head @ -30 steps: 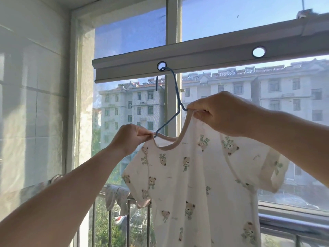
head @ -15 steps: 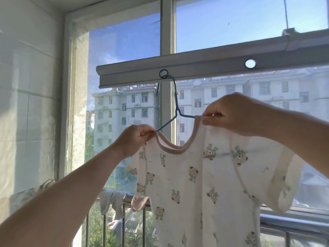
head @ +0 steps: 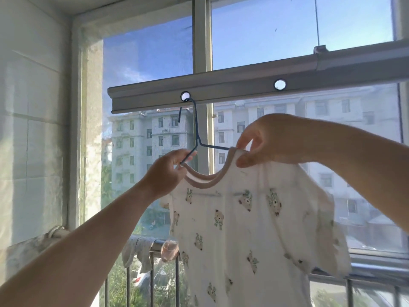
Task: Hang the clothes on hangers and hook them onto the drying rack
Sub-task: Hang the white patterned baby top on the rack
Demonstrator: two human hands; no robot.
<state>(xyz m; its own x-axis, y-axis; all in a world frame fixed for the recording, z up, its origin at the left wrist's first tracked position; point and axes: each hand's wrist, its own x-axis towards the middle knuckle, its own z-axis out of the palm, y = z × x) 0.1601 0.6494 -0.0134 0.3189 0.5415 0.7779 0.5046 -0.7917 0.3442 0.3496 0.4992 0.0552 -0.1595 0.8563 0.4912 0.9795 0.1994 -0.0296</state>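
Shirt [head: 243, 229] on hanger [head: 197, 138], hook already through a hole in the drying rack [head: 221, 87].

We are settling the bear-print shirt onto the blue hanger while it is hanging below the rack bar, in front of the window. Our left hand [head: 168, 171] is pinching the collar at the hanger's left arm; our right hand [head: 265, 140] is pinching the collar edge between thumb and fingers at the right arm. We are judging the hooking step done and the seating step in hand: next, the shoulders need pulling evenly over both arms before we let go.
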